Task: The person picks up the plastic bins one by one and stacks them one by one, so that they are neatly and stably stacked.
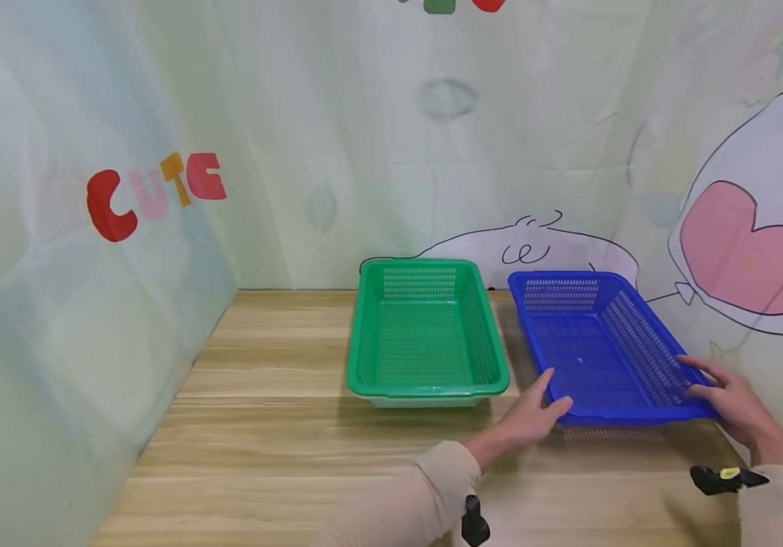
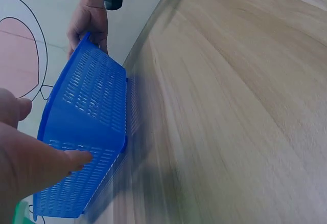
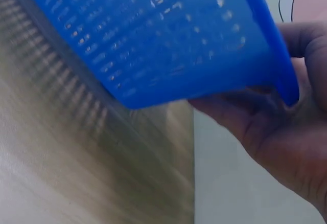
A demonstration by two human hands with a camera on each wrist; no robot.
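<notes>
The blue basket (image 1: 589, 357) sits between the two hands, its near end at their fingers and the rest stretching away beyond the fingertips. The right hand (image 1: 740, 406) grips the near right corner, its fingers closed on the rim. The left hand (image 1: 528, 416) is at the near left corner, thumb and forefinger spread apart and fairly straight, with the corner between them; whether they press on it I cannot tell. Below the fingers is the table (image 1: 247, 425); whether the base rests fully on it is also unclear. To the left of the left fingers and a little farther off stands the green basket (image 1: 425, 342), apart from the blue one, with a pale layer (image 1: 425, 402) showing under its near edge. Beyond all the fingers hangs a cloth (image 1: 295, 114), its pink heart (image 1: 753, 247) above the right fingers, its red C (image 1: 109, 207) far left of the left ones.
</notes>
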